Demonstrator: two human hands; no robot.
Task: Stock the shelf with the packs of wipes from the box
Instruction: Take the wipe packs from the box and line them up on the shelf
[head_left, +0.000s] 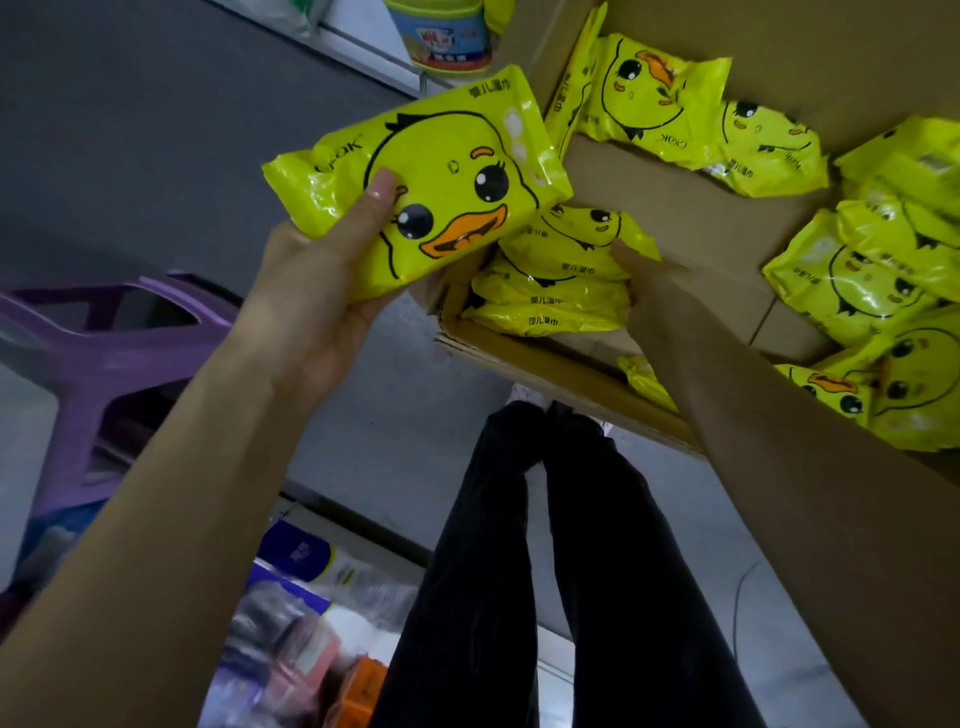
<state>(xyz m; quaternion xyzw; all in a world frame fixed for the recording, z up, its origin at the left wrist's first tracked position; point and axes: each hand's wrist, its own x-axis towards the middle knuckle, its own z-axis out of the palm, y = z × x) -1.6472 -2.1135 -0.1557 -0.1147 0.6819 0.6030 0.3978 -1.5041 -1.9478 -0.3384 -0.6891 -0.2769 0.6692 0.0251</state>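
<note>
Picking step: my left grip (311, 301) curls round one wipes pack (441, 171); my right grip (649, 291) touches a stack (556, 280) in the box (675, 213), closure unclear. Next: grasp, lift, shelve.

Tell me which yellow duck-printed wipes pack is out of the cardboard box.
The yellow duck-face pack gripped in the left hand; all others lie inside the brown cardboard box.

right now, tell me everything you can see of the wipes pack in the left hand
The wipes pack is a glossy yellow plastic pouch printed with a cartoon duck face: orange beak, black eyes. It is tilted, with its face toward the camera. The left hand grips its lower left end, thumb on the front.
</note>
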